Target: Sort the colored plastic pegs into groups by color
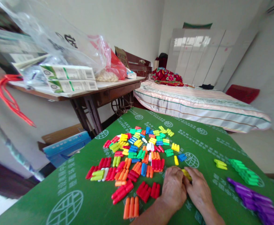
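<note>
My left hand and my right hand rest side by side on the green table top, fingers curled together around yellow plastic pieces pinched between them. Just beyond my hands lies a scattered heap of small coloured plastic pieces, red, orange, yellow, green and blue. A group of orange pieces and red pieces lie left of my left hand.
A joined green row and a purple row lie at the right of the table, with a lime piece nearby. A wooden side table with boxes and bags stands at left. A bed is behind.
</note>
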The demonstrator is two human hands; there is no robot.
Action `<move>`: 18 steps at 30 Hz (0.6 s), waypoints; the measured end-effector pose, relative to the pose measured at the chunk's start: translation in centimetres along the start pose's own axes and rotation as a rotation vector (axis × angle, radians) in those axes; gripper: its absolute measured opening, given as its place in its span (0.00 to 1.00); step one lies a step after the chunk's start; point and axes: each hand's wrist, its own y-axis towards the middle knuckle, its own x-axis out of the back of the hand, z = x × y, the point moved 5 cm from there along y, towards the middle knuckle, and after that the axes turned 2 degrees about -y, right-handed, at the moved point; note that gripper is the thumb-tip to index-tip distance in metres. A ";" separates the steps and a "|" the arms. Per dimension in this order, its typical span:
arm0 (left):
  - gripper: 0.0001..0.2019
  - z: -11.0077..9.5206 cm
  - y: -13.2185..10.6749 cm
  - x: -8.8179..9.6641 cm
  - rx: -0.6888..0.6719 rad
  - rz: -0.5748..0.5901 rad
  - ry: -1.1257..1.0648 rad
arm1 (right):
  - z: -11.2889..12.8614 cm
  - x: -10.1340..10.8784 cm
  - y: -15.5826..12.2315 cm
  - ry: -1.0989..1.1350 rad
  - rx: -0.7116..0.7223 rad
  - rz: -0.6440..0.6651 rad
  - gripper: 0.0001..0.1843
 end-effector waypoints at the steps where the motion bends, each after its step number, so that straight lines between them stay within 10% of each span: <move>1: 0.13 0.0 0.0 0.0 -0.003 -0.003 -0.001 | 0.0 0.0 0.0 0.001 0.002 -0.005 0.19; 18: 0.13 0.2 -0.1 -0.1 0.000 -0.015 -0.021 | -0.4 -0.6 0.0 0.004 0.019 -0.009 0.22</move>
